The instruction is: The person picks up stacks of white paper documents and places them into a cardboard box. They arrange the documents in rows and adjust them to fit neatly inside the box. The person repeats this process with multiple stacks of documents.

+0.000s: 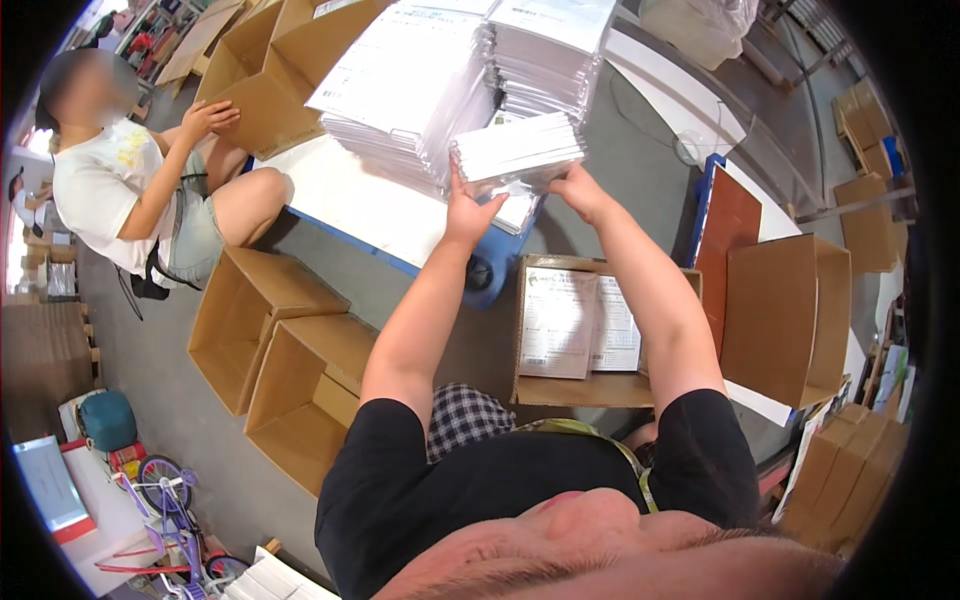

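Between my two hands is a small stack of flat white packets (520, 145) in clear plastic wrap. My left hand (466, 212) grips its left end, thumb toward me. At the other end, my right hand (582, 192) is closed on the near right corner. Just beyond and to the left rises a tall pile of similar packets (400, 75), with another pile (550, 35) beside it. An open carton (575, 392) sits below my right forearm, with white printed packets (560, 320) lying flat in it. My right forearm covers part of that carton.
Open cartons (290, 380) stand on the floor at left. A person (130, 180) sits beyond them, hands on another open carton (260, 120). The piles rest on a white, blue-edged table (350, 205). One more carton (775, 310) stands at right.
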Tool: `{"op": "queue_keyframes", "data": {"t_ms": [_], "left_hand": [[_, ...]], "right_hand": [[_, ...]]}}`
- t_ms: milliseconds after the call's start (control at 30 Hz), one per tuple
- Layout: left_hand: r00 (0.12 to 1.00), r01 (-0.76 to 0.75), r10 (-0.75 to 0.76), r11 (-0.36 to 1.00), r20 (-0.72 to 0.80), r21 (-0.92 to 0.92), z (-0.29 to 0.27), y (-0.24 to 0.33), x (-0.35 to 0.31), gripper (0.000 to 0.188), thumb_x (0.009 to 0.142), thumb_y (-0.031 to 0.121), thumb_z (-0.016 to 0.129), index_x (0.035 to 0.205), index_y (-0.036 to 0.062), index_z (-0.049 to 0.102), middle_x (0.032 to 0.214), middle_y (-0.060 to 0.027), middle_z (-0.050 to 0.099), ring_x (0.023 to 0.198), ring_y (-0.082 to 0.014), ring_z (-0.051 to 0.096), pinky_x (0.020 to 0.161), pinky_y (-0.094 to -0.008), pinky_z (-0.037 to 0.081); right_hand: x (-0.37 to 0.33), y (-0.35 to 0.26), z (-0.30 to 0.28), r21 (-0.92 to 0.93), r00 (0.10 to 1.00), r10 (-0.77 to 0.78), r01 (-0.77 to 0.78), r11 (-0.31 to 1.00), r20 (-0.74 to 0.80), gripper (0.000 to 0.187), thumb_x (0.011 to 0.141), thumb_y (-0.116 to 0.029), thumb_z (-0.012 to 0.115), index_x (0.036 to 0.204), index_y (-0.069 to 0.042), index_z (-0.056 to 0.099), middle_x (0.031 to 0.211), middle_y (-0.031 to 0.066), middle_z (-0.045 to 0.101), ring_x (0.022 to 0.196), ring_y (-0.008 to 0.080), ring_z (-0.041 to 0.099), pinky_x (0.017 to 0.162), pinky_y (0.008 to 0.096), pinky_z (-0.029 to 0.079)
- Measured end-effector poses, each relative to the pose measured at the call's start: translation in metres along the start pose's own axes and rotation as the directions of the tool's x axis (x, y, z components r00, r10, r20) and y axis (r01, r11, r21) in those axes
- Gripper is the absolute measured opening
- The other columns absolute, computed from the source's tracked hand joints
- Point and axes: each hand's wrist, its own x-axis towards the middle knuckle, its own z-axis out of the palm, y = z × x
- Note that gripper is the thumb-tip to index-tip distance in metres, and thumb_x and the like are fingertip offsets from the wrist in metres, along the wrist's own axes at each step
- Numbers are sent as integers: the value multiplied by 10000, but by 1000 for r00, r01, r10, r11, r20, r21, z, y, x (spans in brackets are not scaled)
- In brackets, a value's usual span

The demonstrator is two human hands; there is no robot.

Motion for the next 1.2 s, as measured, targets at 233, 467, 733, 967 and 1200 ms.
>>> {"op": "queue_keyframes", "data": {"t_ms": [233,467,733,967,1200], "left_hand": [[980,-186,133,870,146,456,-25,-20,15,620,725,-47,728,1283,-33,456,1089,-131,640,1003,-225,609,903,-327,479],[988,69,26,802,150,-594,21,121,-35,479,694,31,795,1137,-4,617,1133,-116,644,1025,-238,603,914,-328,470],[917,233,-211,972,340,-23,78,186,-111,513,766,-19,727,1229,1,507,1181,-122,592,1090,-232,571,931,-357,478],[449,859,-757,512,475,4,125,83,-186,493,895,189,657,1304,7,452,1236,-139,576,1114,-255,571,960,-390,469],[219,966,-917,252,334,57,168,36,-172,458,929,280,611,1282,16,489,1223,-113,591,1095,-241,584,923,-370,498]], "right_hand": [[4,-26,-11,-551,990,-39,110,827,138,459,726,-100,738,1160,-25,608,1086,178,634,1013,266,613,889,364,476],[-68,-114,-24,-682,760,-629,547,485,163,757,694,-175,802,1347,-97,426,1288,163,526,1175,345,523,970,406,446],[-257,-156,-55,-609,978,-184,86,788,-100,743,734,-364,776,1280,27,458,1179,222,566,1122,335,557,956,380,448],[-309,5,-67,210,740,665,-670,712,104,596,882,-351,658,1272,64,481,1156,157,602,1038,209,606,818,288,511],[-320,60,-90,-174,851,465,-510,842,-245,579,876,-379,630,1211,77,506,1115,204,600,984,254,629,826,354,505]]}}
